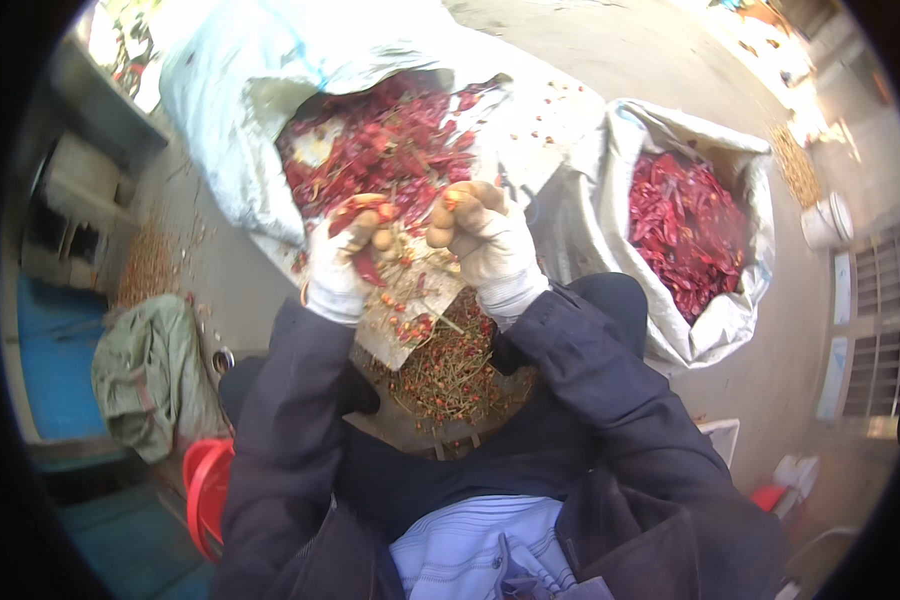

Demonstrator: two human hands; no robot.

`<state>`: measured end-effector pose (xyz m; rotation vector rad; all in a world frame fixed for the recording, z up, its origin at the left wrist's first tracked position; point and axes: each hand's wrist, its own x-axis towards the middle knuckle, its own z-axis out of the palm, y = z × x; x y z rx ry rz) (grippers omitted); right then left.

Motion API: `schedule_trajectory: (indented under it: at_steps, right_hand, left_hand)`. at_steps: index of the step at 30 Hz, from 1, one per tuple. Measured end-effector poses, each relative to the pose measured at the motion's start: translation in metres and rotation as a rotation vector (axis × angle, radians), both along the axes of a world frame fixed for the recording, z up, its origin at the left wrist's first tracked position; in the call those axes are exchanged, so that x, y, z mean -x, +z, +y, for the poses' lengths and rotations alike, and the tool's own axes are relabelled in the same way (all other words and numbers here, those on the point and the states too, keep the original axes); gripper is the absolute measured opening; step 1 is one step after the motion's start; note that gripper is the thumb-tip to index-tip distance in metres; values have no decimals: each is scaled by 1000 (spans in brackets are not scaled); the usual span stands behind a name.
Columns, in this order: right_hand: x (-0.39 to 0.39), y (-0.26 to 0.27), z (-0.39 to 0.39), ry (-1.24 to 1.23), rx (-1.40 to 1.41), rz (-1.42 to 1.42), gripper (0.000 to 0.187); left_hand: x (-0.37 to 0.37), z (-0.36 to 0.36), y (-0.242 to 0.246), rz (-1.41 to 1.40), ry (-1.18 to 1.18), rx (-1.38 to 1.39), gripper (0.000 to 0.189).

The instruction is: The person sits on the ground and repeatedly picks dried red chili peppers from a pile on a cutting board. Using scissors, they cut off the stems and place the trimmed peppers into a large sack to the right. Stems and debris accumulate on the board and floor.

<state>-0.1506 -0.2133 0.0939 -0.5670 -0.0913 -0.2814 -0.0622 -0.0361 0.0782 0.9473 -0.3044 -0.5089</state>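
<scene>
Both hands wear white work gloves stained brown at the fingers. My left hand (352,251) is closed around several dried red chili peppers (369,268), which stick out between thumb and fingers. Close beside it, my right hand (487,244) has curled fingers pinching a small orange-red piece (454,198), perhaps a chili stem end. Beyond the hands, a heap of dried red chilies (382,154) spills from the mouth of a white woven sack (217,142). A pale board (397,330) with scattered bits lies beneath the hands. Below it is a pile of chili stems (450,375) between the knees.
An upright white woven sack (757,232) full of red chilies (682,232) stands at the right, with a white bucket (827,221) farther off. On the left are a green cloth sack (154,367), a red plastic basin (208,487) and a roll of tape (223,361).
</scene>
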Motion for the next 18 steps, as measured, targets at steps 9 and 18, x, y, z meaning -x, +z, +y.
schedule_trajectory:
  at_steps: [9, 18]
  right_hand:
    - [18, 2, -23, -49, 1797, 278, 27]
    - [-30, -95, -5, -168, 972, -209, 36]
  left_hand:
    - [-6, -118, 95, -481, -124, -311, 31]
    - [60, -293, 150, -964, -382, -557, 53]
